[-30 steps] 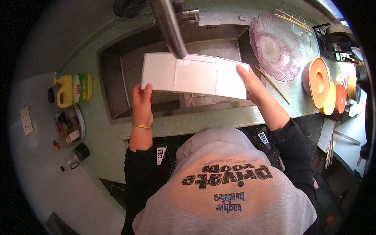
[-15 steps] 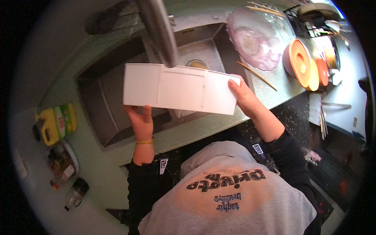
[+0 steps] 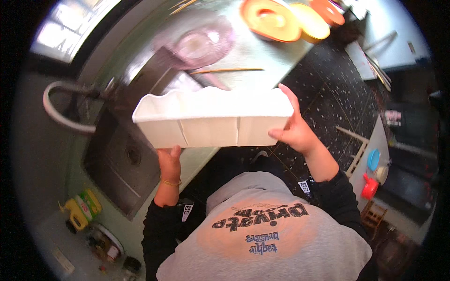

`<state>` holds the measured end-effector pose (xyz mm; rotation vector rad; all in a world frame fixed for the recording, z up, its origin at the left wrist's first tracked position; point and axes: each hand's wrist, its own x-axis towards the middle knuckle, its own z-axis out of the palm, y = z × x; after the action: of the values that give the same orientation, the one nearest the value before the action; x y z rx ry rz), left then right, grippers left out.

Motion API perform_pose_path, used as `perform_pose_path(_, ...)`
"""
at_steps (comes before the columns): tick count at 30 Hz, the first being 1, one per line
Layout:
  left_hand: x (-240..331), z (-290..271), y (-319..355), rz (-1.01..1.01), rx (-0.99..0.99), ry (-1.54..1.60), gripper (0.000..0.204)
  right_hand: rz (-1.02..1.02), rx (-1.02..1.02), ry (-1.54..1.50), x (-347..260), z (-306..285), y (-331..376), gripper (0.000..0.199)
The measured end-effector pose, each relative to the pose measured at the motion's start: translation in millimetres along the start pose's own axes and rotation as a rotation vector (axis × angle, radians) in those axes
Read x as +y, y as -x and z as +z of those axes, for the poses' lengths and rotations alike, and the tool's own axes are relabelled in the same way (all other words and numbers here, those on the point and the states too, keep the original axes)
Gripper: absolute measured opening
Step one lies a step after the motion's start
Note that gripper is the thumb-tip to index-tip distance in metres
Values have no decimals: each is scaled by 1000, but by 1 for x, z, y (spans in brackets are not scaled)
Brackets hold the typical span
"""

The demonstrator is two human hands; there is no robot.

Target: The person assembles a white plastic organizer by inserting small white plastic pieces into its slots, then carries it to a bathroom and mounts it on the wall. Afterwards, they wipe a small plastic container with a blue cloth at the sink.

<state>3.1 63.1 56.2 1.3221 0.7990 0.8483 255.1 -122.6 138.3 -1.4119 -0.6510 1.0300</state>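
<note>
A long white plastic storage bin point(image 3: 211, 131) with a wavy upper rim is held level in front of me, above the sink's corner and the counter edge. My left hand point(image 3: 169, 164) supports it from below near its left end, the thumb up against the near wall and the other fingers mostly hidden underneath. Around the right end wraps my right hand point(image 3: 297, 133), thumb on the near side. Part of the bin's inside shows, washed out by glare.
The double sink point(image 3: 110, 164) and curved faucet point(image 3: 54, 103) lie left. On the counter are a pinkish scalloped glass dish point(image 3: 206, 42), a wooden stick point(image 3: 229, 70) and orange containers point(image 3: 272, 18). A yellow jug point(image 3: 84, 209) stands lower left. Dark speckled floor point(image 3: 318, 89) stretches right.
My view and body have turned right, so the sink and faucet now sit further left. The bin has moved away from the faucet and tipped, bringing its rim and inside into sight.
</note>
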Motion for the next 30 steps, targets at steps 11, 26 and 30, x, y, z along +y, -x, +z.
perform_pose_path(11,70,332,110,-337,-810,624,97,-738,695,775,-8,-188,311,103)
perform_pose_path(26,-2,661,264,-1064,-1657,194,76,-165,1503,817,57,-284,536,101)
perform_pose_path(30,-22,722,326,-1228,-1789,123,93,-35,1788,660,76,-259,571,94)
